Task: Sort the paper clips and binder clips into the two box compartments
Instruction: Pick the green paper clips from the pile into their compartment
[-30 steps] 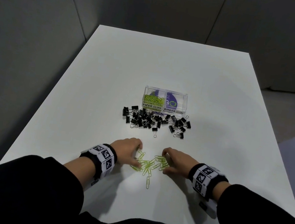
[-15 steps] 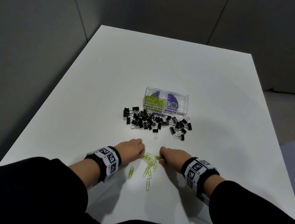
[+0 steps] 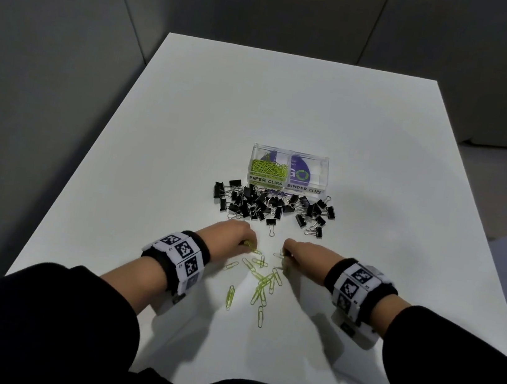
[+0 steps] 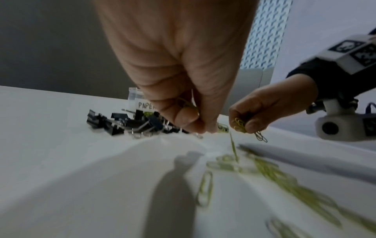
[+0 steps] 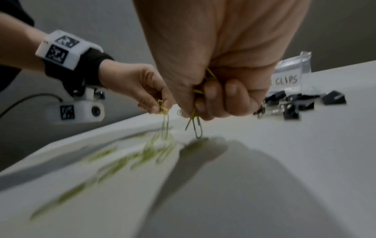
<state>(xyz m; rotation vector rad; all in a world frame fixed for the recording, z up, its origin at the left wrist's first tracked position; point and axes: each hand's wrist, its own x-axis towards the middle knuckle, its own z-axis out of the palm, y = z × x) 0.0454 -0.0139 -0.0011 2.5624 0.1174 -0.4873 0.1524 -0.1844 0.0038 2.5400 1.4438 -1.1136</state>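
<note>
White bench (image 3: 290,106) | clear two-compartment box (image 3: 323,172), green clips in left compartment | black binder clips (image 3: 263,204) heaped just before it | left hand (image 3: 233,236), right hand (image 3: 308,256): each grip pinching green paper clips (image 3: 265,283); others loose between them.

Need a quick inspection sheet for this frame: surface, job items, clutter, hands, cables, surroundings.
Surface: white table, matte.
Job's things: clear box with two compartments; the PAPER CLIPS side holds green clips, the BINDER CLIPS side holds no clips. Binder clips heaped in front of the box. Loose paper clips scattered between the hands.
Clutter: nothing seen.
Grippers: left hand pinches paper clips; right hand grips a bunch, some dangling.
Cables: one dark cable at the left wrist camera.
Surroundings: grey partition walls.
</note>
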